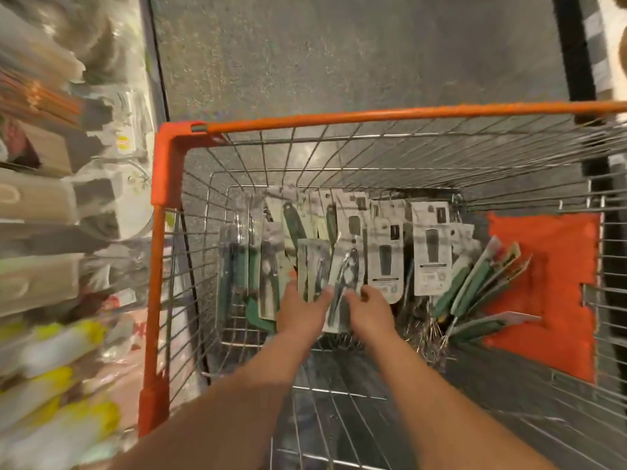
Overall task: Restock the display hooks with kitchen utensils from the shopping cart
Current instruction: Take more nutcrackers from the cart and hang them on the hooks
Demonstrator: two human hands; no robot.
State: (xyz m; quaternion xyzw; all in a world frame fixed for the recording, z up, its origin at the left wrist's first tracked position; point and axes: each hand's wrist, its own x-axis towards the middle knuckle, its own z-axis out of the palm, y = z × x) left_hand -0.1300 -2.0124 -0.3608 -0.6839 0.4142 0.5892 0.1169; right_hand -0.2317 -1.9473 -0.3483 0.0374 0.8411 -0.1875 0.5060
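Both my arms reach down into a wire shopping cart (159,184) with an orange rim. Carded kitchen utensils lie across its bottom. My left hand (300,308) grips the lower end of a carded pack (312,266) with a metal tool on it. My right hand (368,308) holds the bottom of a neighbouring carded pack (347,276) that carries a shiny metal cracker. Several packs with dark handles (432,245) lie to the right. Green-handled whisks (475,283) fan out at the far right.
Blurred shelves of packaged goods (61,232) run along the left of the cart. An orange plastic flap (549,286) covers the cart's right side. Grey floor (339,56) stretches beyond the cart, and a dark shelf post (576,62) stands at the upper right.
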